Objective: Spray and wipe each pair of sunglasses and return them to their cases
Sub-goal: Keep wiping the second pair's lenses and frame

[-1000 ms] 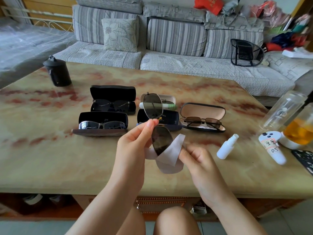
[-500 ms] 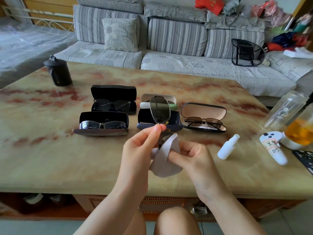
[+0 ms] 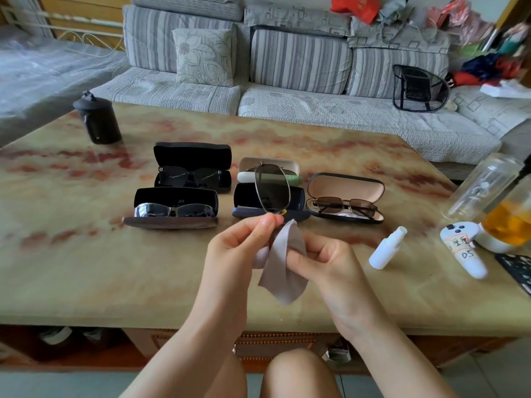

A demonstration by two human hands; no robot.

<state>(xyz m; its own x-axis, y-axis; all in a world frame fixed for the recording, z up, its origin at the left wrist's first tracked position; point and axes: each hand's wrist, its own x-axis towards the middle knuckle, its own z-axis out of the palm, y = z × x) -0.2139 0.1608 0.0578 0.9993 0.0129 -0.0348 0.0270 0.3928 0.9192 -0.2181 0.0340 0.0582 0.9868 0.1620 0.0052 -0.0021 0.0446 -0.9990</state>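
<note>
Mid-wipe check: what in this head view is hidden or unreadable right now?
Head view only:
- Lower lens of the held sunglasses: covered by the grey cloth and right hand.
- Its temples, folded or open: behind the left hand.
- Inside of the pale case: blocked by those sunglasses.
- Black patterned object: cut off by the right edge.

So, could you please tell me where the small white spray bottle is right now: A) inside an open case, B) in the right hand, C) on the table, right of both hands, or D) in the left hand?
C: the white spray bottle sits on the table, apart from the right hand gripping the grey cloth and the left hand pinching the sunglasses.
</note>
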